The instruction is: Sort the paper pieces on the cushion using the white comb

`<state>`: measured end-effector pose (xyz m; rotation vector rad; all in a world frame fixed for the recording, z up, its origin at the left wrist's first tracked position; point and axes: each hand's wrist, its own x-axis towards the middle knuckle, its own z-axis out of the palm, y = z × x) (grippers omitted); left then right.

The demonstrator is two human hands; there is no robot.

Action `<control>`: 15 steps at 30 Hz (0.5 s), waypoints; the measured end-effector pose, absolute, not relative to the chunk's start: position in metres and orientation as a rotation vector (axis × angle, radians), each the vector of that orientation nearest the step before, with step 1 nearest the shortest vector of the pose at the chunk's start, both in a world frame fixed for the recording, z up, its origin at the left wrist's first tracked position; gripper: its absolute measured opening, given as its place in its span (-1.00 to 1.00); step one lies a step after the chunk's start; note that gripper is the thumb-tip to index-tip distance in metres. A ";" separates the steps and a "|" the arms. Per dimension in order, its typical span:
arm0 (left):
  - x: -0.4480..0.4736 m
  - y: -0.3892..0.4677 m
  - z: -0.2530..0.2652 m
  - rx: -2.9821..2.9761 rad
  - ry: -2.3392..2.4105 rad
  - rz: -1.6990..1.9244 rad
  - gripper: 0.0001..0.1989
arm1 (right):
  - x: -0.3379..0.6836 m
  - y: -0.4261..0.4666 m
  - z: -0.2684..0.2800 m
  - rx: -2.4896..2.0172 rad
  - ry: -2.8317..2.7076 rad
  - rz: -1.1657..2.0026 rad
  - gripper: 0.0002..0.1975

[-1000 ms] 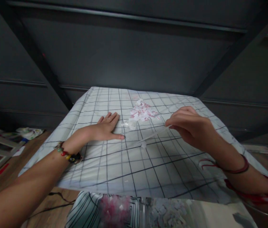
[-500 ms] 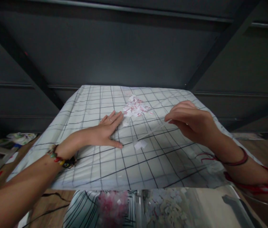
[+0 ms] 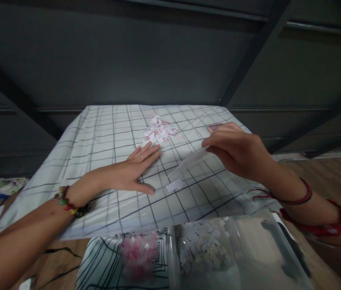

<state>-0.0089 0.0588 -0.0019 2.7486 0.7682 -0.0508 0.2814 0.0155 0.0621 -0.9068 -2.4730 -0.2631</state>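
On white black-gridded cloth [image 3: 104,137]: left hand [image 3: 131,171] pressed flat, fingers together; right hand [image 3: 237,151] pinching translucent plastic strip [image 3: 188,165] beside pink-white paper scraps [image 3: 160,131], mid-sorting.

Matt checked cloth [image 3: 104,137], paper scraps [image 3: 159,131]

You are in what looks like a home hobby corner rather than a shop or lab. In front of you stands a small desk [image 3: 104,133] covered by a white cloth with a black grid, set against a dark grey panelled wall [image 3: 146,60] crossed by slanting dark beams. The floor [image 3: 324,173] is wood plank, with oddments lying loose at the left [image 3: 1,187]. Craft stuff marks the place: a heap of pink and white paper scraps [image 3: 160,131] on the cloth, and clear tubs [image 3: 206,249] of more scraps at the near edge.
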 end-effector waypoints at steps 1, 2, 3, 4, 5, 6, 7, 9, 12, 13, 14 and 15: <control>-0.007 0.058 -0.002 2.754 0.754 -0.058 0.04 | 0.280 0.014 0.063 -0.936 -2.479 -0.278 -0.79; -0.005 0.057 -0.002 2.758 0.747 -0.067 0.03 | 0.278 0.012 0.064 -0.960 -2.492 -0.289 -0.78; -0.003 0.056 -0.001 2.762 0.746 -0.081 0.02 | 0.277 0.011 0.065 -0.975 -2.510 -0.291 -0.78; -0.002 0.055 0.000 2.767 0.748 -0.096 0.01 | 0.276 0.008 0.066 -0.982 -2.527 -0.285 -0.78; -0.001 0.055 0.000 2.773 0.751 -0.113 0.00 | 0.277 0.005 0.067 -0.982 -2.539 -0.278 -0.78; 0.000 0.054 0.001 2.780 0.756 -0.128 -0.01 | 0.277 0.001 0.068 -0.984 -2.546 -0.271 -0.79; 0.001 0.053 0.002 2.786 0.760 -0.140 -0.02 | 0.279 -0.003 0.069 -0.985 -2.550 -0.269 -0.80; 0.001 0.053 0.002 2.793 0.758 -0.154 -0.03 | 0.283 -0.012 0.071 -0.970 -2.549 -0.279 -0.80; 0.001 0.053 -0.001 2.802 0.742 -0.134 -0.02 | 0.291 -0.025 0.073 -0.919 -2.547 -0.279 -0.81; 0.001 0.053 -0.002 2.805 0.733 -0.122 -0.02 | 0.293 -0.029 0.074 -0.899 -2.546 -0.271 -0.82; 0.000 0.054 -0.003 2.809 0.724 -0.112 -0.03 | 0.295 -0.033 0.074 -0.889 -2.546 -0.260 -0.83; 0.001 0.054 -0.004 2.814 0.716 -0.105 -0.04 | 0.297 -0.036 0.074 -0.887 -2.546 -0.252 -0.84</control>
